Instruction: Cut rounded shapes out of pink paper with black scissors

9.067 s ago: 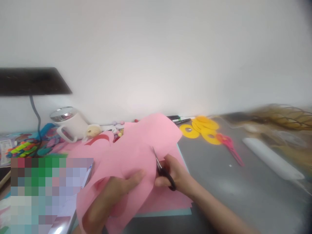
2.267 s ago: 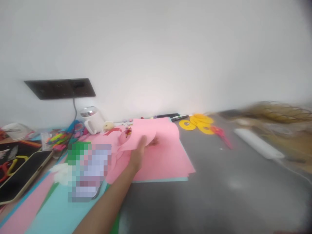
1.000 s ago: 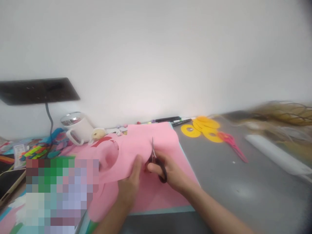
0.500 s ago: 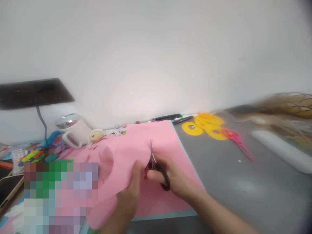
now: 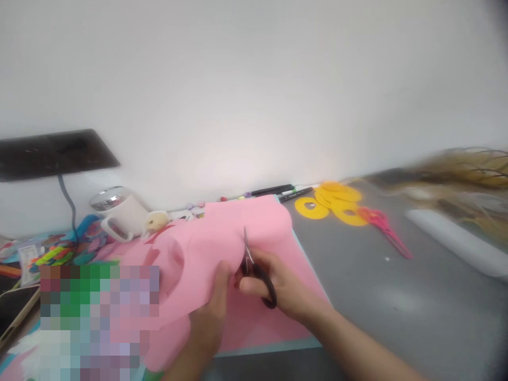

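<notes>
My left hand [image 5: 212,309] pinches a sheet of pink paper [image 5: 206,254] near its lower right, the thumb lying on top. Black-handled scissors [image 5: 260,278] are in my right hand [image 5: 273,286], its fingers through the handle loops. The blades point away from me and sit at a cut in the pink paper, close to my left thumb. Below lies more pink paper [image 5: 273,317] over a light blue sheet whose border [image 5: 278,348] shows. Some fingers of both hands are hidden behind the paper and the handles.
Yellow paper rings [image 5: 311,209] and pink scissors [image 5: 387,233] lie to the right on the grey table [image 5: 381,317]. Black pens [image 5: 273,189] rest along the wall. A white mug [image 5: 123,214] and colourful craft bits [image 5: 51,255] stand at the left, below a dark panel [image 5: 59,153].
The pink paper beyond the blades has shifted; its right edge now curls over the blue border. Both hands keep nearly the same place and hold. The view has shifted slightly.
</notes>
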Available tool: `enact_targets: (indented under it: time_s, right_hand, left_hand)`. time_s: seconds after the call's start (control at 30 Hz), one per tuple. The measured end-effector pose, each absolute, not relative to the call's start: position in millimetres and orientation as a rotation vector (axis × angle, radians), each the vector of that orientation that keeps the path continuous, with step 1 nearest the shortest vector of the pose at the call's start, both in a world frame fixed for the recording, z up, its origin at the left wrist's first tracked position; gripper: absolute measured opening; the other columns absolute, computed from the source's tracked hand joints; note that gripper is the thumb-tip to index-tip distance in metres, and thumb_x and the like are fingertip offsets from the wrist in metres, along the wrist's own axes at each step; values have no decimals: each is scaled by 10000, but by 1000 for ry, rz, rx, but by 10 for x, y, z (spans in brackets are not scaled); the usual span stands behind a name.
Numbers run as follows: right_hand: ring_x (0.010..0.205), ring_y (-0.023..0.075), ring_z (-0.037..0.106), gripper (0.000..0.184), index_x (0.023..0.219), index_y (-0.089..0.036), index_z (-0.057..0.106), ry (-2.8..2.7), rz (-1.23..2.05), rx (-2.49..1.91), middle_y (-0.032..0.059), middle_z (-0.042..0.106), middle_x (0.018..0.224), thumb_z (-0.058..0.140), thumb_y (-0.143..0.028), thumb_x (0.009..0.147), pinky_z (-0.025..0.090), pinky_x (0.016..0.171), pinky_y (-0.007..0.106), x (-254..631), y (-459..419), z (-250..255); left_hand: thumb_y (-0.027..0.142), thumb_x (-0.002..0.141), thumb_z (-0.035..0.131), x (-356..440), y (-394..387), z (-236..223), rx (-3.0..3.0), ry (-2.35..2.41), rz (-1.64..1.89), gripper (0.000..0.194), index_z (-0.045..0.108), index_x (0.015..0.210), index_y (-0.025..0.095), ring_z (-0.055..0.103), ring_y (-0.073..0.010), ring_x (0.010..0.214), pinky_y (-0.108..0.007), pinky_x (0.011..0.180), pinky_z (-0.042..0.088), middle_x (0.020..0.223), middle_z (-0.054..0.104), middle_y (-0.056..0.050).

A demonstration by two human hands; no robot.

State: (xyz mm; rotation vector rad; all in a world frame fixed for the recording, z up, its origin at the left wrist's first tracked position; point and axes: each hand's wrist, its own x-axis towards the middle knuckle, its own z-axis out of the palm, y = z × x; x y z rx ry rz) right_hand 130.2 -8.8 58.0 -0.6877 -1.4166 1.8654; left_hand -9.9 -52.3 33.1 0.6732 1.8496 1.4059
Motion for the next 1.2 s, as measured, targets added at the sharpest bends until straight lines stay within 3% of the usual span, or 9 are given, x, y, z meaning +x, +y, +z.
enact_targets:
  time_s: [0.17, 0.27, 0.47, 0.57, 0.8, 1.07, 1.2]
  right_hand:
    - [607, 100, 395, 416, 773, -164, 539, -1423, 1863, -695, -28, 476, 691, 783, -480, 656, 297, 521, 224, 1292, -81, 583]
    - [589, 90, 360, 424, 748, -164, 523, -1420, 1847, -697, -38, 437, 671, 769, -500, 665, 276, 511, 221, 1282, -84, 583]
    - [572, 87, 335, 447, 722, -175, 484, -1425, 1838, -737, -53, 390, 641, 764, -519, 660, 258, 500, 222, 1281, -86, 604]
    - [571, 88, 329, 458, 711, -180, 468, -1431, 1827, -742, -56, 379, 629, 760, -529, 659, 259, 504, 224, 1283, -91, 608]
    - [568, 87, 330, 455, 719, -183, 480, -1426, 1828, -758, -51, 408, 634, 761, -534, 652, 261, 501, 224, 1280, -93, 585]
    - [552, 80, 302, 392, 702, -179, 493, -1393, 1842, -752, -58, 396, 619, 775, -450, 678, 225, 481, 223, 1287, -93, 569]
    - [548, 76, 280, 378, 708, -179, 497, -1400, 1832, -782, -62, 363, 614, 776, -434, 685, 205, 471, 221, 1293, -93, 542]
  left_hand:
    - [466, 652, 751, -156, -488, 292, 835, 1743, 1486, 273, 735, 801, 238, 585, -311, 1098, -427, 1047, 408, 975, 727, -38]
    - [409, 653, 767, -176, -474, 277, 889, 1678, 1508, 312, 738, 914, 240, 577, -302, 1125, -400, 1067, 392, 1037, 717, -32]
    - [388, 658, 776, -254, -489, 215, 822, 1738, 1396, 359, 740, 981, 236, 524, -323, 1211, -430, 1106, 348, 1144, 693, -51]
    - [342, 618, 809, -357, -479, 132, 854, 1699, 1386, 314, 758, 906, 230, 486, -332, 1255, -420, 1127, 318, 1115, 706, -51]
    - [243, 608, 812, -421, -481, 40, 926, 1612, 1527, 363, 739, 963, 230, 476, -320, 1270, -382, 1132, 307, 1165, 685, -54]
    - [271, 603, 810, -389, -471, 141, 938, 1708, 1480, 281, 728, 869, 229, 448, -313, 1292, -376, 1152, 257, 1174, 676, -44]
    - [267, 601, 806, -377, -461, 183, 1000, 1653, 1539, 219, 702, 791, 236, 438, -310, 1299, -385, 1152, 251, 1075, 705, -46]
